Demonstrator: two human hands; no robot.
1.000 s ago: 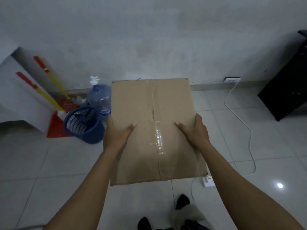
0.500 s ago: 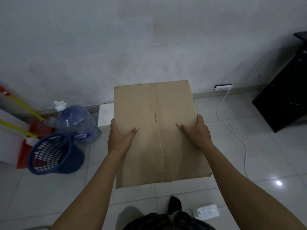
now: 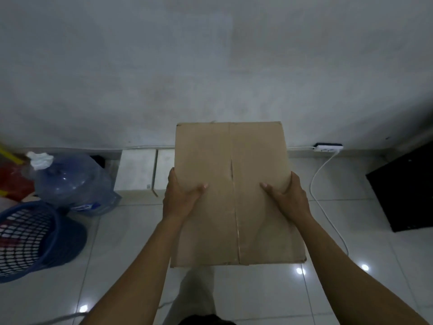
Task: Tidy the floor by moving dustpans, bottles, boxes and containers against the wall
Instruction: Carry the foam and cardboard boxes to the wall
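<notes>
I carry a taped brown cardboard box (image 3: 232, 160) above the floor, its far edge close to the grey wall (image 3: 210, 66). My left hand (image 3: 180, 198) grips its left side with the thumb over the top. On the right side, my right hand (image 3: 287, 199) holds it the same way. At the left, against the wall, lies a large clear blue water bottle (image 3: 72, 184) with a white wad in its neck. A blue mesh basket (image 3: 30, 238) sits in front of it. A red dustpan (image 3: 14, 181) with a yellow handle shows at the far left edge.
Light tile-like slabs (image 3: 138, 170) lean at the foot of the wall behind the box. A white power strip (image 3: 328, 147) with a cable (image 3: 328, 212) lies right of the box. A black cabinet (image 3: 407, 186) stands at the right edge. Glossy white floor tiles lie below.
I have walked closer to the wall with the box still in both hands. The bottle, basket and dustpan have slid toward the left edge of the view.
</notes>
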